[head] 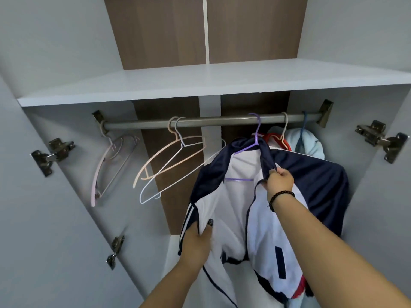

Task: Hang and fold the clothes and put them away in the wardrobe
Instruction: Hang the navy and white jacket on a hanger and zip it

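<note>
Both forearms reach up into the wardrobe (55, 196). Fingers of my left hand (196, 241) pinch the jacket (255, 218) at its left front edge; my right hand (279, 181) grips the collar edge. It hangs on the purple hanger (256, 138), hooked over the rail (211, 122). Pull too hard and I reckon a shoulder slides off, or the hook jumps. Inside: three bare hangers (169, 161) left, a red garment (270, 137) and a pale blue garment (311, 145) right.
</note>
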{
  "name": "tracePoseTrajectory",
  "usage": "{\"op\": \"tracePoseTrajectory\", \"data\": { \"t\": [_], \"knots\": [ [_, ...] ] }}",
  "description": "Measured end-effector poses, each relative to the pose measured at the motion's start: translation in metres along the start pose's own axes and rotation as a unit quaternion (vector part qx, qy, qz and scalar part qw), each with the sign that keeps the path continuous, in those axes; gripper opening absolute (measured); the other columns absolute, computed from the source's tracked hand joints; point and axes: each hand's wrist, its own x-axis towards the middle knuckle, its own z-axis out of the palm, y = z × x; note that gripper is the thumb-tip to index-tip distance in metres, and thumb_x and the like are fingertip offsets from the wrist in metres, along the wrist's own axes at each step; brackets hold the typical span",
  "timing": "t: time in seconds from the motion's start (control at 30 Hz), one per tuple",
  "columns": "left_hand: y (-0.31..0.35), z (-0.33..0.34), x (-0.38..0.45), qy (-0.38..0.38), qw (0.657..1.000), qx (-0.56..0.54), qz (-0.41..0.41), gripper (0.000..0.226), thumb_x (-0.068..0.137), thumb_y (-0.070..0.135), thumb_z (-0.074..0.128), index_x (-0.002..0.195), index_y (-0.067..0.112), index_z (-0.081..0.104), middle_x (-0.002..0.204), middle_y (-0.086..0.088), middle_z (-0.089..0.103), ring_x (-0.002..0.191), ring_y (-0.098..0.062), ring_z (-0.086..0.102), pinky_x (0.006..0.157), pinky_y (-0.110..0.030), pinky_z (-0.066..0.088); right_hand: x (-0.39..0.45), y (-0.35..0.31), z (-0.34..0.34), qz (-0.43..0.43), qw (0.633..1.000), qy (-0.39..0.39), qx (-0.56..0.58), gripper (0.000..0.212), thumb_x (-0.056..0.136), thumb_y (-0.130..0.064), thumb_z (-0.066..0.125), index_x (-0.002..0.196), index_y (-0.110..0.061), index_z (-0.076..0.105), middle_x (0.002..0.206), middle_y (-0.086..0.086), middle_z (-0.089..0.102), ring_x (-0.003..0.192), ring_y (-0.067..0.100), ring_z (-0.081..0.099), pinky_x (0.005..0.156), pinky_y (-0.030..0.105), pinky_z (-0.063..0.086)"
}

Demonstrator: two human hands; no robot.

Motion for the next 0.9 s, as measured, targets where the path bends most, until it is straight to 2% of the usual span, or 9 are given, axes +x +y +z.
{"op": "tracePoseTrajectory", "data": {
  "t": [0.1, 0.17, 0.23, 0.3, 0.37, 0.47, 0.63, 0.8, 0.9],
  "knots": [
    [0.007, -0.016, -0.017, -0.010, 0.998, -0.059, -0.022, 0.018, 0.092, 0.030, 0.064, 0.108, 0.021, 0.068, 0.101, 0.000, 0.072, 0.093, -0.016, 0.067, 0.084, -0.027, 0.055, -0.022, -0.017, -0.004, 0.024, 0.994, -0.010, 0.102, 0.018, 0.093, -0.006, 0.057, 0.076, -0.009, 0.051, 0.069, 0.005, 0.046, 0.043, 0.012, 0.040, 0.044, 0.021, 0.041],
    [0.010, -0.026, -0.028, -0.036, 0.997, -0.055, -0.034, 0.026, 0.083, 0.025, 0.076, 0.107, 0.018, 0.067, 0.099, 0.001, 0.072, 0.089, -0.014, 0.068, 0.074, -0.023, 0.055, -0.031, -0.029, -0.006, 0.059, 0.991, -0.046, 0.109, 0.020, 0.087, 0.005, 0.061, 0.073, -0.007, 0.052, 0.069, 0.007, 0.048, 0.038, 0.009, 0.035, 0.039, 0.016, 0.033],
    [0.010, -0.036, -0.040, -0.089, 0.994, -0.018, -0.053, 0.032, 0.076, 0.018, 0.082, 0.103, 0.018, 0.065, 0.097, 0.001, 0.071, 0.085, -0.012, 0.067, 0.065, -0.017, 0.054, -0.044, -0.036, -0.009, 0.091, 0.990, -0.107, -0.020, 0.018, 0.085, 0.011, 0.058, 0.076, -0.004, 0.060, 0.076, 0.008, 0.053, 0.050, 0.011, 0.038, 0.041, 0.017, 0.035],
    [0.007, -0.046, -0.051, -0.123, 0.990, 0.014, -0.067, 0.027, 0.077, 0.011, 0.080, 0.100, 0.016, 0.066, 0.094, 0.002, 0.070, 0.081, -0.010, 0.066, 0.060, -0.015, 0.052, -0.056, -0.037, -0.011, 0.087, 0.978, -0.114, -0.149, 0.013, 0.086, 0.003, 0.058, 0.086, -0.006, 0.068, 0.081, 0.006, 0.055, 0.060, 0.014, 0.042, 0.055, 0.023, 0.042],
    [0.003, -0.056, -0.059, -0.130, 0.989, 0.012, -0.072, 0.021, 0.080, 0.009, 0.077, 0.099, 0.013, 0.069, 0.092, 0.001, 0.071, 0.083, -0.013, 0.067, 0.065, -0.017, 0.054, -0.065, -0.035, -0.014, 0.065, 0.982, -0.084, -0.159, 0.015, 0.087, -0.003, 0.057, 0.097, -0.008, 0.067, 0.091, 0.006, 0.057, 0.068, 0.012, 0.052, 0.070, 0.027, 0.046],
    [0.000, -0.071, -0.069, -0.129, 0.989, -0.016, -0.071, 0.011, 0.082, 0.011, 0.076, 0.092, 0.011, 0.072, 0.089, -0.002, 0.074, 0.083, -0.017, 0.070, 0.071, -0.022, 0.056, -0.085, -0.029, -0.021, 0.081, 0.982, -0.081, -0.151, 0.015, 0.086, -0.004, 0.058, 0.100, -0.007, 0.059, 0.087, 0.005, 0.059, 0.071, 0.013, 0.060, 0.060, 0.027, 0.048],
    [0.006, -0.082, -0.071, -0.127, 0.989, -0.044, -0.057, 0.006, 0.081, 0.018, 0.078, 0.083, 0.014, 0.075, 0.074, 0.006, 0.075, 0.065, -0.006, 0.070, 0.054, -0.015, 0.051, -0.104, -0.010, -0.028, 0.131, 0.953, -0.119, -0.245, 0.003, 0.087, -0.010, 0.060, 0.087, -0.008, 0.058, 0.082, 0.003, 0.062, 0.070, 0.017, 0.062, 0.066, 0.029, 0.049],
    [0.004, -0.080, -0.060, -0.114, 0.990, -0.047, -0.066, 0.010, 0.082, 0.024, 0.077, 0.085, 0.015, 0.075, 0.081, 0.004, 0.076, 0.074, -0.009, 0.072, 0.062, -0.018, 0.055, -0.083, 0.010, -0.004, 0.093, 0.940, -0.102, -0.311, 0.018, 0.086, -0.015, 0.062, 0.074, -0.008, 0.050, 0.075, 0.005, 0.054, 0.070, 0.024, 0.056, 0.065, 0.031, 0.047],
    [0.004, -0.080, -0.049, -0.106, 0.990, -0.046, -0.081, 0.013, 0.081, 0.025, 0.079, 0.087, 0.014, 0.075, 0.085, 0.001, 0.077, 0.080, -0.014, 0.073, 0.070, -0.022, 0.058, -0.067, 0.023, 0.012, 0.019, 0.927, -0.057, -0.370, 0.020, 0.082, -0.020, 0.067, 0.090, -0.007, 0.054, 0.089, 0.007, 0.054, 0.087, 0.031, 0.055, 0.071, 0.031, 0.044]
  ]
}}
